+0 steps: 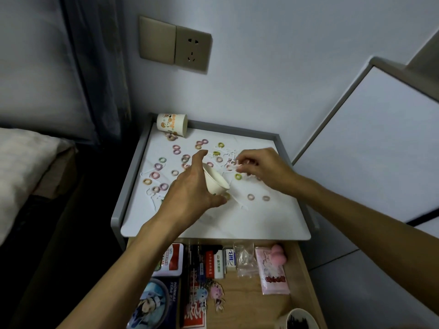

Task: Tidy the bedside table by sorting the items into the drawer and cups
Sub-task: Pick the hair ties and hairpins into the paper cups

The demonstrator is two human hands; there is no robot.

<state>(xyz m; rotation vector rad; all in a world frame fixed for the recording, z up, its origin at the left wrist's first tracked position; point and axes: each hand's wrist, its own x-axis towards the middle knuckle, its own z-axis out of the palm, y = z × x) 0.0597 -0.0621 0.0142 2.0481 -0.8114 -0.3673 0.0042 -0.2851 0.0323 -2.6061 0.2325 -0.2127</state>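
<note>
My left hand grips a white paper cup tilted toward the right, above the middle of the bedside table top. My right hand pinches small white floss picks just right of the cup's mouth. Several small coloured hair rings and more white picks lie scattered over the white top. A second printed paper cup lies on its side at the back left corner. Below the top, the drawer stands pulled out.
The drawer holds a red and white tin, small boxes, a clear bag, a pink packet, keychains and a blue case. A dark mug sits at its front. A bed lies left; a wall socket is behind.
</note>
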